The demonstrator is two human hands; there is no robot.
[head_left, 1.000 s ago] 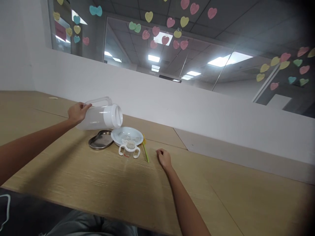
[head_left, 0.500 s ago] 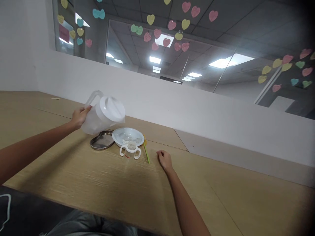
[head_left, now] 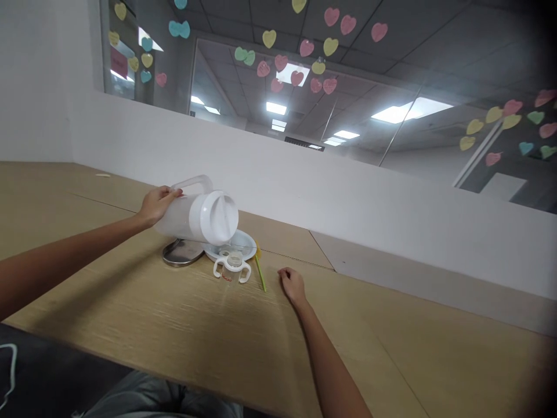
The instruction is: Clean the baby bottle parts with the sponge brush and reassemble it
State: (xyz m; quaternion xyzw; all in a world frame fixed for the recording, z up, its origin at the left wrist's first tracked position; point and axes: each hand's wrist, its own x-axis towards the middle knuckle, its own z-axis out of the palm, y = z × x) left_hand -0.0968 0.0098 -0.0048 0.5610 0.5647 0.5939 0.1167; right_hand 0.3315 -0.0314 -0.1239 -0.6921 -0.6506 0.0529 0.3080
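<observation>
So the left hand (head_left: 156,206) has its grip closed around the lower end of the handle on this clear pitcher (head_left: 178,217), which is tipped nearly on its side, white lid (head_left: 221,217) up over the white bowl (head_left: 248,244). My guess is holding it that far back keeps the fingers clear of the lid end and lets the wrist set the tilt. Can't tell if anything's flowing out. Just left of the bowl there's a metal tray (head_left: 185,253); on the near side, a two-handled cup (head_left: 230,274); on the right, a green stick (head_left: 260,274). The right hand (head_left: 292,283) rests on the worktop (head_left: 174,325) further right of the bowl, fingers curled in, nothing visible in it, maybe just propping that arm.
</observation>
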